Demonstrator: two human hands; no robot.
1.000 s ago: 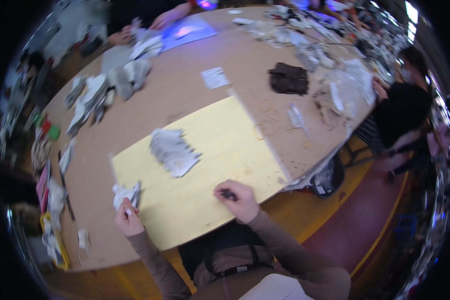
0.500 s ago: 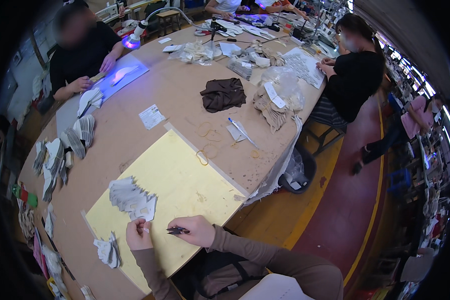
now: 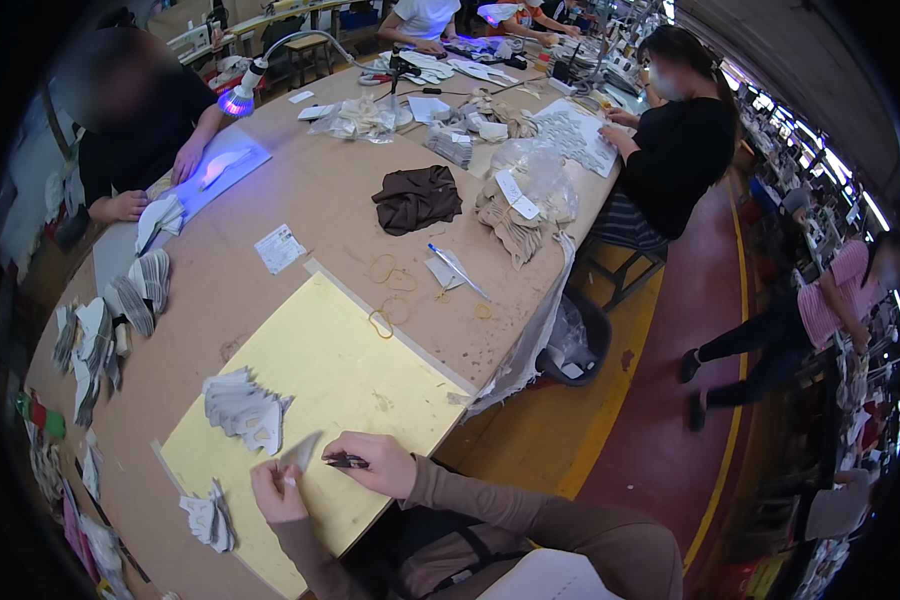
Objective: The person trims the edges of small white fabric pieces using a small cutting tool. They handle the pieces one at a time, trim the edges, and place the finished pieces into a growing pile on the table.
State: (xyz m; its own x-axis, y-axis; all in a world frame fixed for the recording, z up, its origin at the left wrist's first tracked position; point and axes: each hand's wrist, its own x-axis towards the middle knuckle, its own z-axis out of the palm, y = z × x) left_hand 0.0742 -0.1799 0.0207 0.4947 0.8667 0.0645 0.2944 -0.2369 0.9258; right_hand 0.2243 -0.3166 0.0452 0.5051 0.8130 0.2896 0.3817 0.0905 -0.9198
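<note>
My left hand pinches a small pale grey fabric piece, which stands up from its fingertips above a yellow board. Close beside it, my right hand is closed around small dark thread snips, their tip pointing left toward the piece. Just beyond the left hand lies a fanned stack of pale grey cut pieces. A smaller pile of similar pieces rests at the board's left edge. Whether the snips touch the fabric, I cannot tell.
Past the yellow board lie rubber bands, a pen, a dark brown cloth and a bag of beige pieces. A bin stands beside the table. Co-workers sit across the table; one person walks along the aisle.
My left hand has come away from the fanned stack with one fabric piece raised in it. The snips stay in my right hand. The walking person is nearer, and the whole view has shifted slightly.
</note>
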